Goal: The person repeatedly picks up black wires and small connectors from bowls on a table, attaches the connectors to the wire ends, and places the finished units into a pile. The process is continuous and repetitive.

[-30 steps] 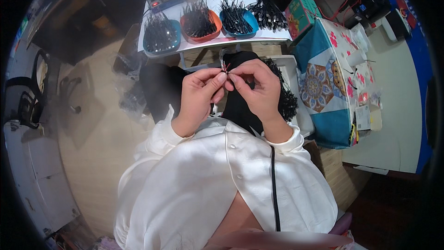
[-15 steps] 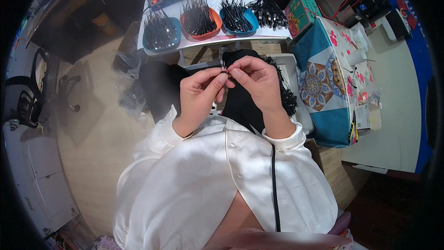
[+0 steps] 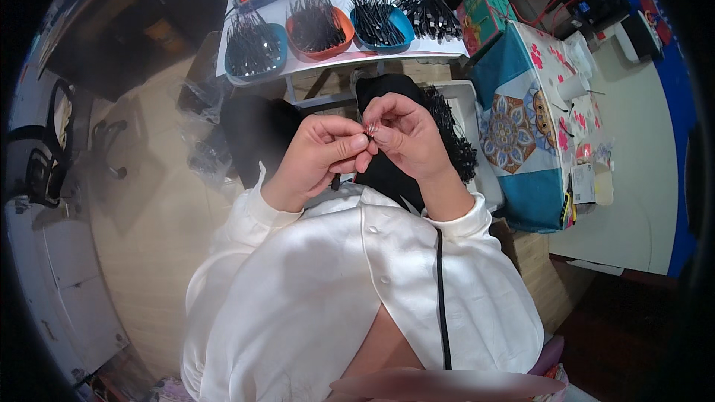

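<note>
My left hand (image 3: 319, 150) and my right hand (image 3: 411, 138) meet above my lap, both closed in a pinch. Between the left thumb and forefinger sits a small dark piece (image 3: 370, 138), too small to name surely. The right fingertips grip small shiny silvery pieces (image 3: 374, 126) right beside it, close to or touching the dark one. A dark end (image 3: 336, 182) shows below the left hand; whether it belongs to the held piece is hidden.
Ahead, a white table (image 3: 328, 69) bears a blue tray (image 3: 257, 71), an orange tray (image 3: 322, 54) and another blue tray (image 3: 387, 46), all full of short black cables. A cable bundle (image 3: 428, 18) lies beside them. At right stand a white bin (image 3: 488, 171) and a cloth-covered table (image 3: 532, 197).
My left hand has shifted slightly lower, its wrist swinging left. The silvery pieces, which stood up above both fingertips, are now lower, within the right fingers. The view has shifted slightly.
</note>
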The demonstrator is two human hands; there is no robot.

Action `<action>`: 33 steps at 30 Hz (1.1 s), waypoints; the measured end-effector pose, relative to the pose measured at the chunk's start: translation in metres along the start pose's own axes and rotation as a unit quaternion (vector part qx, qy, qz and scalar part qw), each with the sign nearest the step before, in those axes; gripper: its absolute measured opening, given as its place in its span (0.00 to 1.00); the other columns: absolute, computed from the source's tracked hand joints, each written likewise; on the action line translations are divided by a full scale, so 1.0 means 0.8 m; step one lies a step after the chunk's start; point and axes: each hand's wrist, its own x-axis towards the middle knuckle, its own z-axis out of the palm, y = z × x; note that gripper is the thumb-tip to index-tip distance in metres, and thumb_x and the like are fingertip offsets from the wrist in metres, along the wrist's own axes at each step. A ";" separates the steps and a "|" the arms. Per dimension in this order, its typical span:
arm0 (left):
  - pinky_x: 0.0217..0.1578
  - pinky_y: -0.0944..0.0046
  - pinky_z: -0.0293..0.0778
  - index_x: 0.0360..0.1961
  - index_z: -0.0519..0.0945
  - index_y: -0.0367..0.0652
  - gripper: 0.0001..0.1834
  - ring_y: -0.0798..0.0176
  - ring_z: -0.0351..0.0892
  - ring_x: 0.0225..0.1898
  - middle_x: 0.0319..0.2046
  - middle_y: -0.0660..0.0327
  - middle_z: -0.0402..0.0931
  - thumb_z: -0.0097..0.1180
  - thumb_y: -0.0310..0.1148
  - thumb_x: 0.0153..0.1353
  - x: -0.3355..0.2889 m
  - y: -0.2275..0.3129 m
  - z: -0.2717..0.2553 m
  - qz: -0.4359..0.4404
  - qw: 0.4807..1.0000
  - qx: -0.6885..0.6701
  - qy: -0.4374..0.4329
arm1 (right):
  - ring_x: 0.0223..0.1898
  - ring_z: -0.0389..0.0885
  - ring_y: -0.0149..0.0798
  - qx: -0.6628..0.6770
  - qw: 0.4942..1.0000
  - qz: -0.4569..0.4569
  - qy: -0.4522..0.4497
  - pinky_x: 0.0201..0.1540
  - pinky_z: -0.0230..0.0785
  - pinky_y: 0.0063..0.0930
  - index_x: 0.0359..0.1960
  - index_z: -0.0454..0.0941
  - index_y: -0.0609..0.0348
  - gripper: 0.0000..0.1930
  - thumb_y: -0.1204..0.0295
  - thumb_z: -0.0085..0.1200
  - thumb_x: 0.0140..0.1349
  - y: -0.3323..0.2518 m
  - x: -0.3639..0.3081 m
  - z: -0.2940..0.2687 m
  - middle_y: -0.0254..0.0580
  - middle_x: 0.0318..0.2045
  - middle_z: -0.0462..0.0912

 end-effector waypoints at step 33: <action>0.17 0.77 0.61 0.37 0.82 0.31 0.09 0.77 0.69 0.17 0.25 0.58 0.81 0.54 0.28 0.65 0.024 -0.012 -0.010 -0.042 0.989 0.111 0.093 | 0.34 0.74 0.24 -0.120 0.984 0.098 0.085 0.37 0.67 0.17 0.43 0.67 0.59 0.09 0.74 0.54 0.65 0.014 0.012 -0.039 0.31 0.35 0.73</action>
